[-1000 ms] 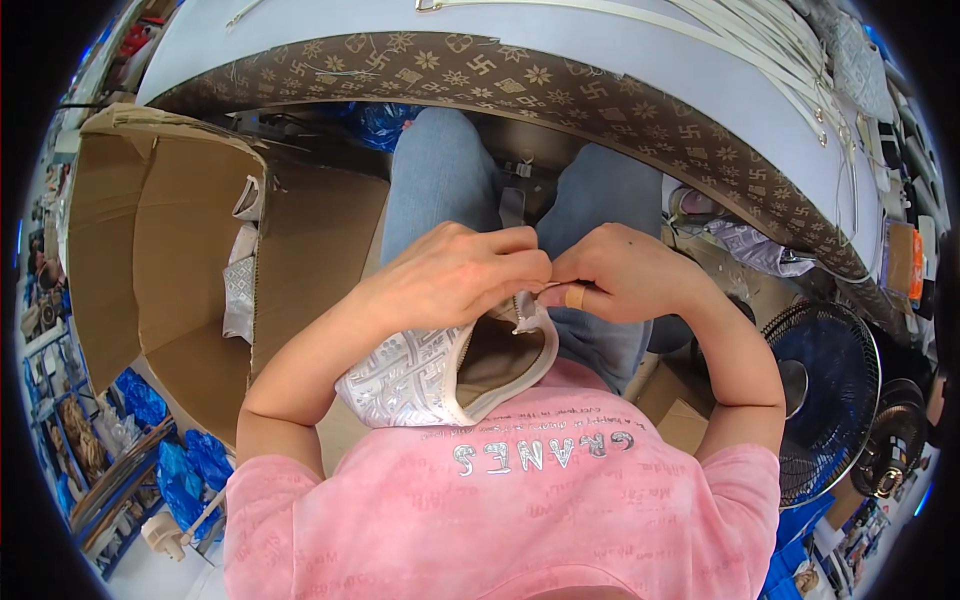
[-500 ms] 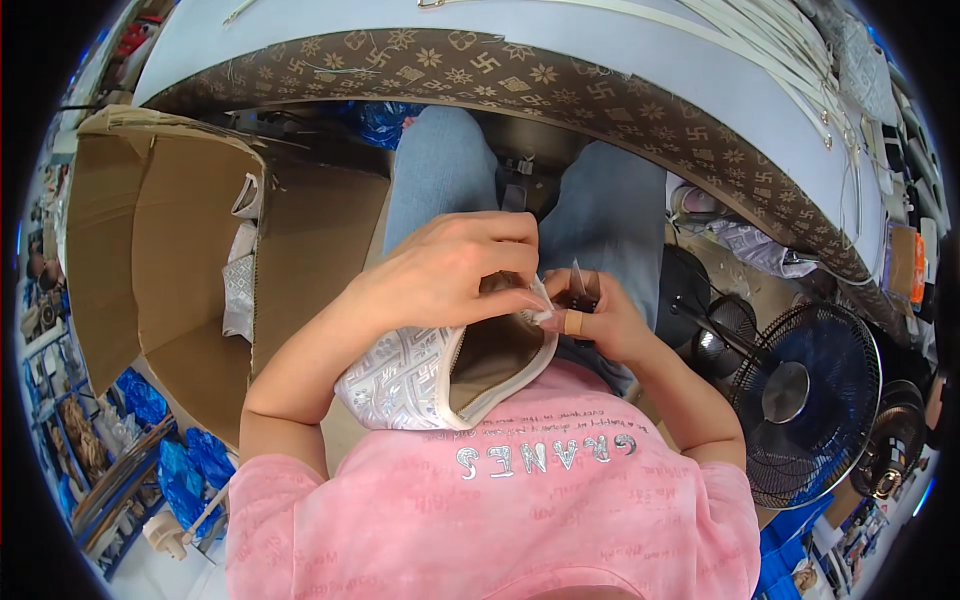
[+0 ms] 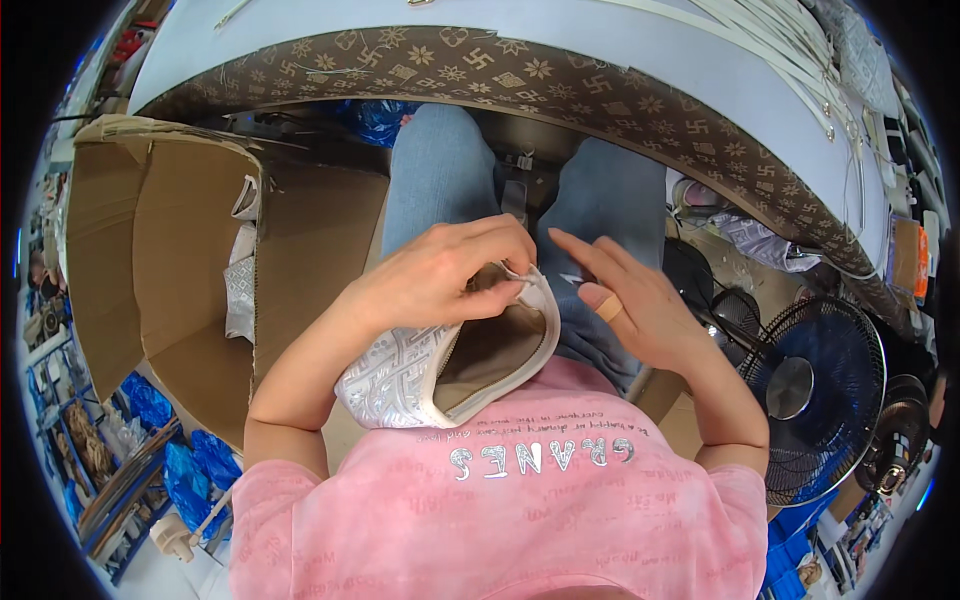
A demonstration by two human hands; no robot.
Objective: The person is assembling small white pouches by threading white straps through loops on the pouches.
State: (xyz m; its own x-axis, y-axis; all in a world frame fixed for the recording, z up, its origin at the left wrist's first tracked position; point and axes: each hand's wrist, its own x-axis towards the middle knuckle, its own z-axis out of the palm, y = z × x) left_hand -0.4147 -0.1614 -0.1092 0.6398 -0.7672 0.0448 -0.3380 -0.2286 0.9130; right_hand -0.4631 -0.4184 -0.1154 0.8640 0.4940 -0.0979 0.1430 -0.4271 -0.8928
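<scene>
A silvery-white patterned pouch (image 3: 395,375) lies tilted against my lap, its zippered mouth gaping to a beige-brown lining (image 3: 495,350). At the pouch's far corner, my left hand (image 3: 445,265) pinches the pale rim between thumb and fingers. Just right of the pouch, apart from it, is my right hand (image 3: 640,305) with its fingers stretched out and a tan band round the thumb. Small snips (image 3: 573,279) are tucked in that hand; only a pointed metal tip shows, and the rest is hidden behind the thumb.
An open cardboard box (image 3: 190,240) on the left holds similar patterned pieces (image 3: 240,290). Ahead is a white-topped table (image 3: 600,35) with a brown patterned edge and pale straps (image 3: 760,55). Black fans (image 3: 815,400) stand close on the right. Blue plastic bags (image 3: 190,475) lie at lower left.
My right hand has drawn away from the pouch's rim to the right and its fingers have straightened. My left hand keeps its pinch, and the pouch mouth now shows wider.
</scene>
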